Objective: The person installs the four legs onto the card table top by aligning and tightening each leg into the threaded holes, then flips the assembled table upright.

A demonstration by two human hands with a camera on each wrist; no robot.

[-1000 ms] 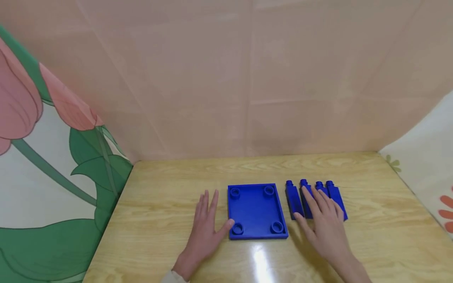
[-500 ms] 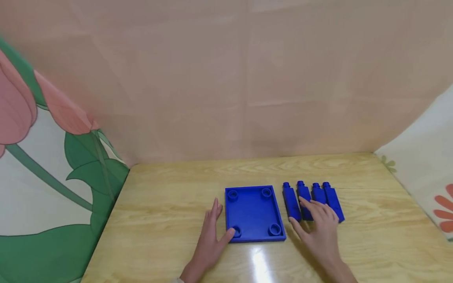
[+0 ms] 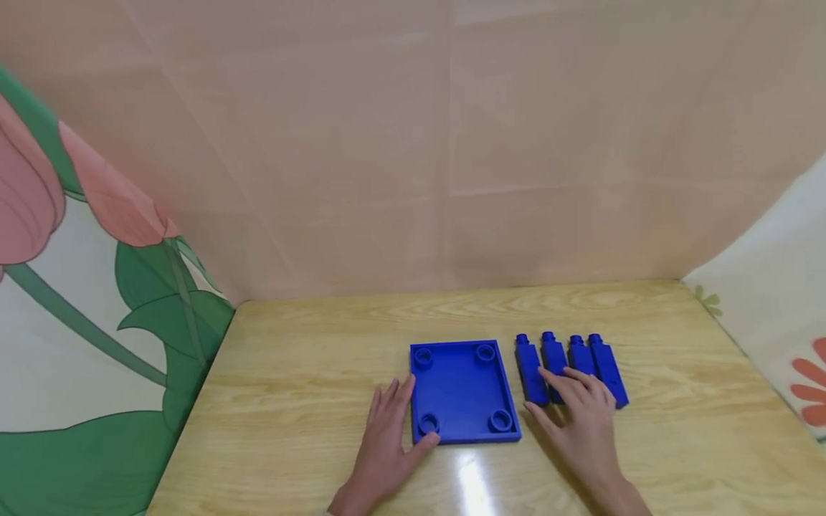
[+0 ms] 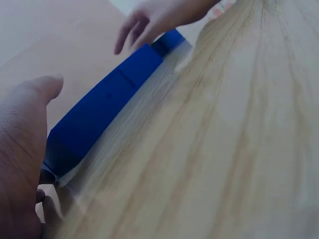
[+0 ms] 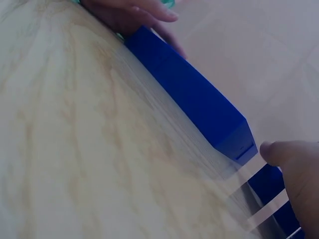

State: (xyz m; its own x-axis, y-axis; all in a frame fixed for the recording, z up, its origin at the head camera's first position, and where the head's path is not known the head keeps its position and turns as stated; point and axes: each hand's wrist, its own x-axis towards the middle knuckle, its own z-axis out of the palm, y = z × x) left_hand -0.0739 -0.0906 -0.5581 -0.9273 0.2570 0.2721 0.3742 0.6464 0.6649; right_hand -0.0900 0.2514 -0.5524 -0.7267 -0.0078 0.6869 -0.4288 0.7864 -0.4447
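Note:
A square blue panel (image 3: 461,390) with a raised rim and a round ring socket at each corner lies flat on the table. My left hand (image 3: 387,444) is at its left side, fingertips by the left edge and thumb at the near-left corner. To the panel's right lie several blue legs, each with a narrow knobbed end pointing away. My right hand (image 3: 581,423) hovers over their near ends. Its thumb is at the near end of the leftmost leg (image 3: 529,365), with the index fingertip over that leg's right side. The right thumb stands apart from the legs (image 5: 269,184) in the right wrist view.
The light wood-grain table (image 3: 310,358) ends at a pink cloth backdrop (image 3: 361,179). A flower-printed cloth (image 3: 97,308) borders the left side, and a white printed cloth (image 3: 774,301) the right.
The left hand's fingers have come in against the panel's left edge, and its thumb has slid nearer me. The right hand has drawn back and left, toward the leftmost leg, its fingers bending.

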